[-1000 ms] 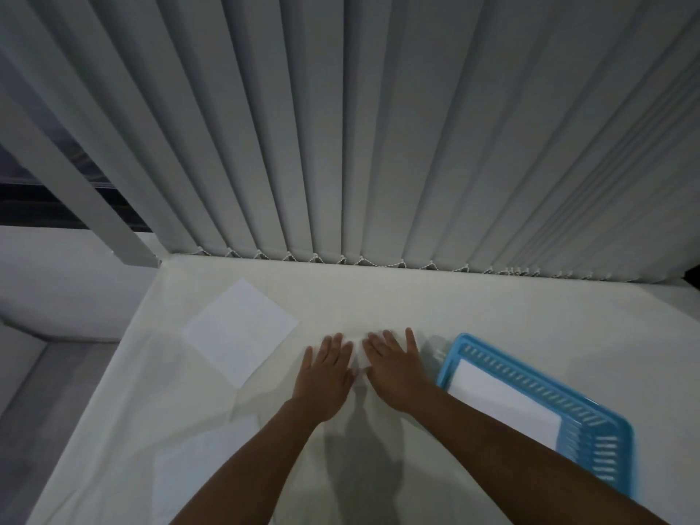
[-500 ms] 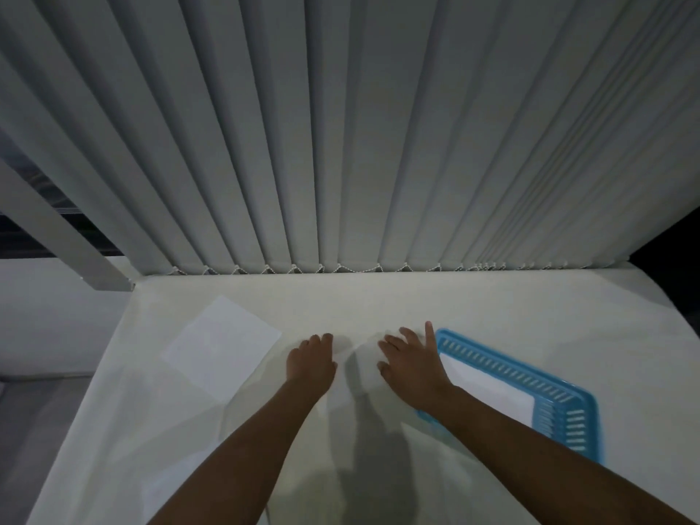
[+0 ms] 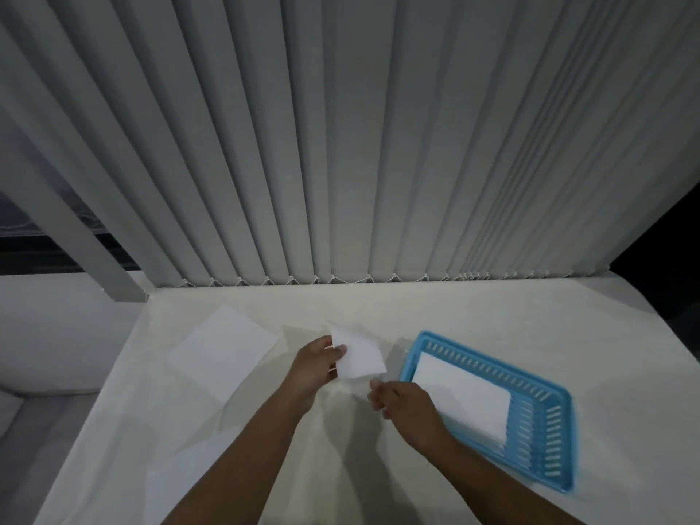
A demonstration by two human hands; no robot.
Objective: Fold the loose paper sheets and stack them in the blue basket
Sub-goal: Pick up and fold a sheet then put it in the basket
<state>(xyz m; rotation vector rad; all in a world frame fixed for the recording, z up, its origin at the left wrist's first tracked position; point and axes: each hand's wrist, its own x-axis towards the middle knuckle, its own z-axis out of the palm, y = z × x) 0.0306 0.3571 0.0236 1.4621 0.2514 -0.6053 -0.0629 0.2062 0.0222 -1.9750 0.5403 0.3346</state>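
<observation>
**Left hand has a folded sheet up, beside the basket**

At centre frame I see the left hand [image 3: 316, 367] pinching a folded paper sheet [image 3: 360, 356] between thumb and fingers at its left edge. The sheet is lifted off the white table [image 3: 454, 308] and tilted. The right hand [image 3: 403, 401] sits just below the sheet's lower edge with its fingers loosely curled. Motion blur keeps me from telling whether they touch the paper or grasp anything.

The blue basket [image 3: 492, 364] lies at an angle right of centre, just beside the right hand, and a stack of folded paper [image 3: 462, 399] lies flat inside it. A loose sheet [image 3: 223, 348] lies flat left of centre, and a second loose sheet [image 3: 182, 483] lies at lower left, partly under the left forearm. Grey vertical blinds [image 3: 341, 145] fill the upper frame.
</observation>
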